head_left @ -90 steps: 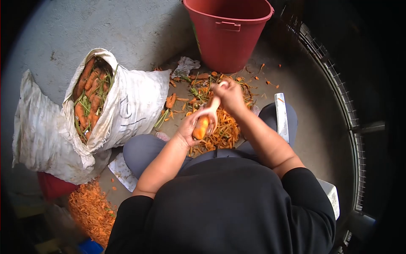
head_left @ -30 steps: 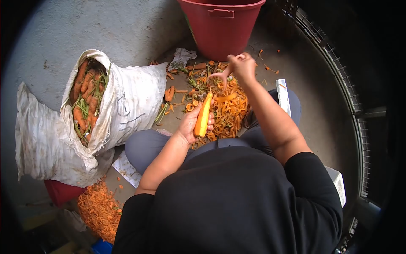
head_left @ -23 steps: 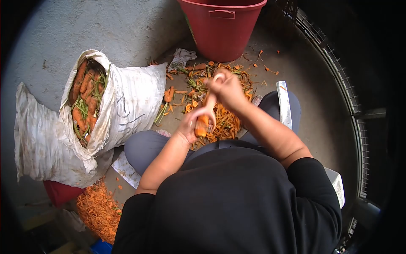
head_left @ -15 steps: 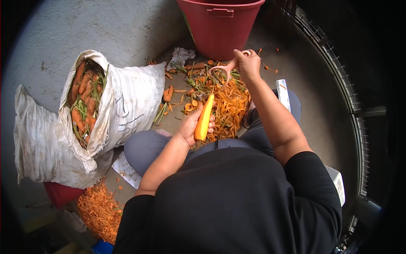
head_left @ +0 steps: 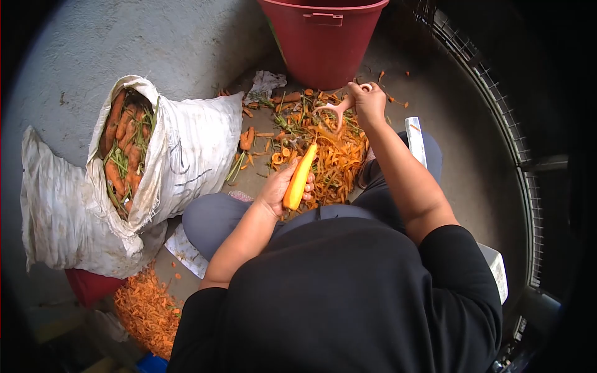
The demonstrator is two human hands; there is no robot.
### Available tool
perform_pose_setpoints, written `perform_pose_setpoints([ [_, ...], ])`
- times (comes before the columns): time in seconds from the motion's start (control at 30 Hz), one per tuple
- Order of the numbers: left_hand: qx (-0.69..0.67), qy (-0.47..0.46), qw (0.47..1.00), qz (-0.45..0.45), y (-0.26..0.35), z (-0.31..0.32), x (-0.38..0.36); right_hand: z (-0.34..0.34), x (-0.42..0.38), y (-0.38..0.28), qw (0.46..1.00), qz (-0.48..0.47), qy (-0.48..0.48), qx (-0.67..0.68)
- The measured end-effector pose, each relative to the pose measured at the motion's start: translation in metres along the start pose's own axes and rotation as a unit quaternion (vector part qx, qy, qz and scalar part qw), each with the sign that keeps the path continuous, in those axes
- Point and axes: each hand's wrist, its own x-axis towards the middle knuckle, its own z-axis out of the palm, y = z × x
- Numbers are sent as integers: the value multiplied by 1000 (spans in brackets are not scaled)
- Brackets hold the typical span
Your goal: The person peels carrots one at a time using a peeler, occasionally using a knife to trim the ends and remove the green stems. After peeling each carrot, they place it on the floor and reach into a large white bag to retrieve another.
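A carrot [head_left: 299, 179], mostly peeled to bright yellow-orange with a darker strip along its left side, lies tilted in my left hand [head_left: 277, 189], the thumb and fingers closed round its thick end. The thin tip points up and away from me. My right hand [head_left: 370, 105] grips the handle of a pale pink Y-shaped peeler [head_left: 340, 109], whose head is beyond the tip and apart from the carrot. Beneath both hands a heap of carrot peelings [head_left: 339, 158] with green bits covers the floor between my legs.
A red bucket [head_left: 326, 46] stands at the far side. To the left, a white sack [head_left: 199, 137] of unpeeled carrots [head_left: 129, 140] lies open towards me, beside another white sack [head_left: 53, 205]. Shredded orange pieces [head_left: 149, 311] pile up at lower left. A wire-mesh edge [head_left: 519, 143] curves along the right.
My right hand and the peeler have come slightly down and to the right. The carrot in my left hand has shifted a little downward.
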Motion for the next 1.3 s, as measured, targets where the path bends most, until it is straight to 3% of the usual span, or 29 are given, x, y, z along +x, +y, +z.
perform_pose_setpoints([
  [0.13,14,-20,1000,-4,0,-4,0,11,-47,-12,971,105,-194,95],
  [0.2,31,-36,999,-5,0,-5,-2,10,-38,-6,984,107,-129,61],
  [0.23,38,-47,998,-2,1,-2,-5,9,-25,1,997,22,-55,40],
  [0.27,46,-59,997,1,2,1,-6,-2,-12,5,999,3,-22,-48],
  [0.33,41,-48,998,8,3,0,-5,-5,-13,-8,996,51,-27,69],
  [0.47,57,-3,998,24,-1,-4,-2,10,-47,-16,968,125,-174,128],
  [0.53,80,-1,996,29,0,0,-3,8,-29,1,987,85,-110,84],
  [0.57,91,1,995,33,1,2,-4,4,-17,9,999,35,-23,23],
  [0.6,93,11,995,38,2,3,-5,1,-13,2,998,50,-8,42],
  [0.67,95,33,994,46,1,3,-7,-1,-17,-3,992,78,-56,84],
  [0.73,68,4,997,38,0,-3,-5,9,-45,-21,976,139,-128,108],
  [0.77,56,-11,998,35,0,-6,-4,10,-50,-17,972,123,-169,107],
  [0.8,50,-35,998,27,0,-7,-4,7,-42,-6,973,127,-162,103],
  [0.87,40,-80,996,15,0,-8,-5,-1,-22,0,999,11,-18,-40],
  [0.93,10,-87,996,11,3,-7,-6,-4,-17,-6,995,73,-34,61],
  [1.03,45,-85,995,24,0,-11,-8,7,-39,-10,967,159,-160,121],
  [1.07,72,-83,993,31,0,-13,-7,6,-45,-6,962,142,-199,120],
  [1.13,87,-57,994,32,0,-11,-7,1,-34,7,991,82,-98,27],
  [1.17,96,-44,994,35,1,-10,-6,-7,-20,14,995,59,-30,-80],
  [1.2,82,-34,995,45,3,-10,-5,-9,-17,4,996,76,-5,-37],
  [1.27,50,-12,997,64,3,-11,-4,-8,-24,-7,994,7,-31,-106],
  [1.3,35,-18,997,73,2,-11,-4,-4,-42,-29,988,-18,-100,-115],
])
